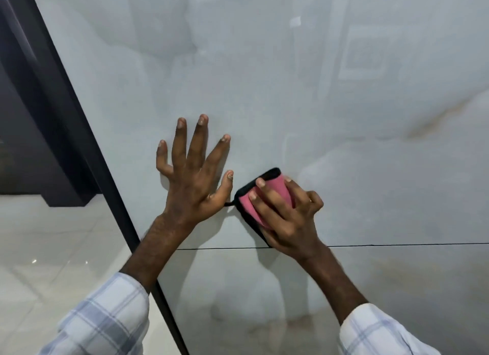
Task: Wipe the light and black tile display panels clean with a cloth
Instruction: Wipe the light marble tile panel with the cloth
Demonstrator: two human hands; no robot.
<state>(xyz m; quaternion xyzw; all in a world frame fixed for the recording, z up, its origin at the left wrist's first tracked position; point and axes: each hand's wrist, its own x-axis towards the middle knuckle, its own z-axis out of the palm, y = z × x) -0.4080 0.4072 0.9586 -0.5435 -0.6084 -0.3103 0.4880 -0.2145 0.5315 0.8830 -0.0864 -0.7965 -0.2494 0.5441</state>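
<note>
The cloth point(276, 188), pink with a black border, lies flat against the light tile panel point(291, 90), low on it and just above the thin dark seam point(397, 245) that parts it from the lower panel point(264, 288). The right hand point(285, 217) covers most of the cloth and presses it to the tile. Its fingers point(260, 182) are bent and close together over the cloth, with 2 tips resting on the pink face and another at the cloth's upper right edge. A small black loop point(229, 203) sticks out from the cloth's left side.

Just beside it, the left hand point(195, 180) lies palm-down on the same panel, holding nothing. All 5 of its digits are straight and spread wide, and the thumb tip sits right next to the cloth's black border.

Both forearms come up from pale checked sleeves point(105, 320). A black frame edge point(87, 143) runs down the panel's left side. Beyond it are a dark wall point(16, 116) and a glossy pale tiled floor point(53, 235).
</note>
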